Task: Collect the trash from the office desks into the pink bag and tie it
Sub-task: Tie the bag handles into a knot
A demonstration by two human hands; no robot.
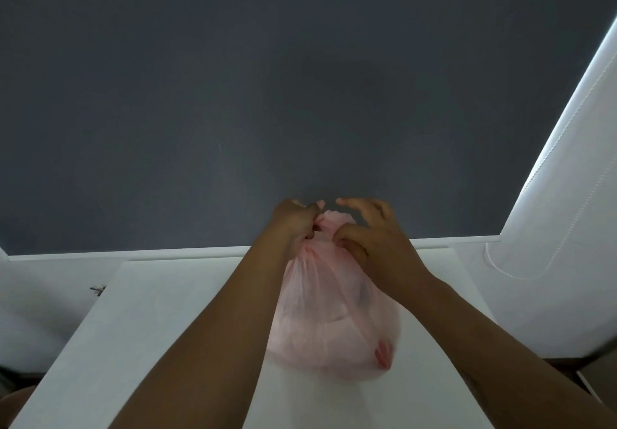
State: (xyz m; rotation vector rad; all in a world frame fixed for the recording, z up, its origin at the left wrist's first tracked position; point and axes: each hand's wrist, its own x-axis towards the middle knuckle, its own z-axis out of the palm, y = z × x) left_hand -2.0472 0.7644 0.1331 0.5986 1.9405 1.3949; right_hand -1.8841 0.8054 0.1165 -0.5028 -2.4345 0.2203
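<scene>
A thin pink plastic bag [327,325] stands full on a white desk [173,321], with pale crumpled trash dimly showing through its skin. Its mouth is gathered into a twisted neck at the top. My left hand [295,225] is closed tight around that neck from the left. My right hand [370,238] pinches the bunched plastic from the right with thumb and bent fingers, while its other fingers spread above the bag's top.
A dark grey wall [267,94] rises straight behind the desk. A white window blind [567,178] with a beaded cord [521,271] slants down on the right. A small metal fitting [97,289] sticks out at the desk's left edge.
</scene>
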